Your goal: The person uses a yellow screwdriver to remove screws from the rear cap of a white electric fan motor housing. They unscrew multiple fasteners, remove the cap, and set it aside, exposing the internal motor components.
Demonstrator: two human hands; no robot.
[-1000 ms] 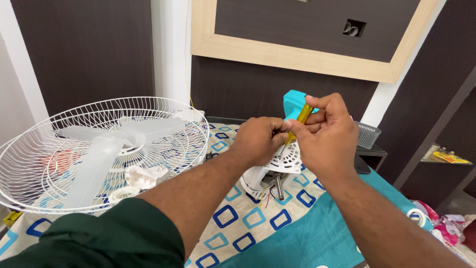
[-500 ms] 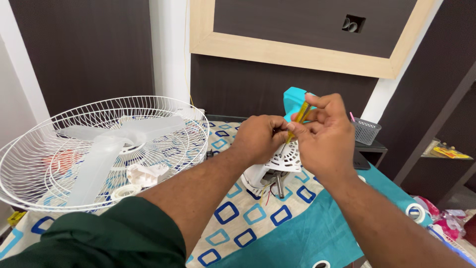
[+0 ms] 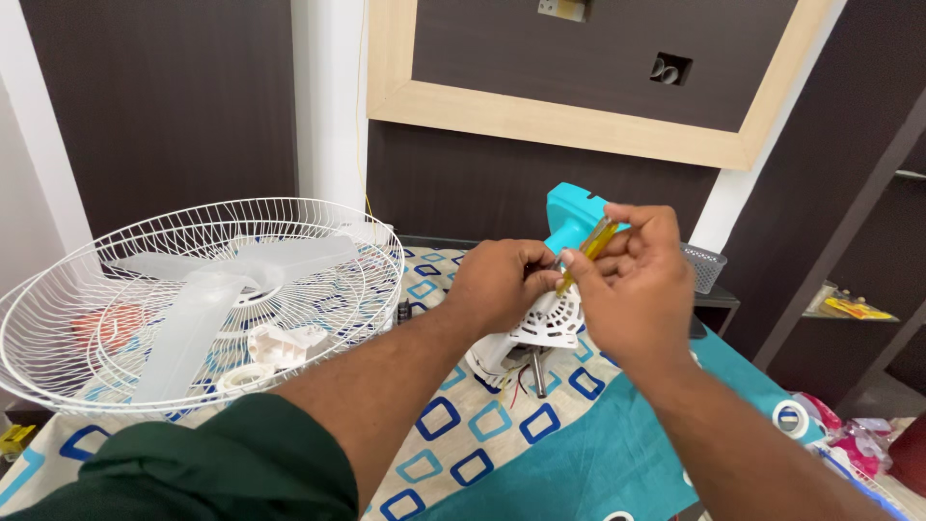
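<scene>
1. Head view, middle: my right hand (image 3: 632,289) is pinched shut around a yellow screwdriver (image 3: 585,253), which sits tilted with its tip pointing down toward the white fan motor housing (image 3: 540,328).
2. My left hand (image 3: 502,285) is curled closed on top of that housing, gripping it right beside the screwdriver tip. The two hands are pretty much touching.
3. The housing sits on the patterned cloth (image 3: 463,434) (cream with blue squares, plus a teal section), metal shaft sticking out below with a bit of wire next to it. A teal fan part (image 3: 569,214) pokes up just behind my hands.
4. Left side: the white wire fan guard (image 3: 193,299) lies flat on the cloth with the translucent blade (image 3: 193,309) resting in it, plus a small white plastic piece (image 3: 280,342).
5. Far right: a small grey mesh basket (image 3: 707,265) against the wall, a yellow flat package (image 3: 854,307) on a dark shelf, and pink wrappers (image 3: 849,439) low down near a roll of tape (image 3: 791,418).
</scene>
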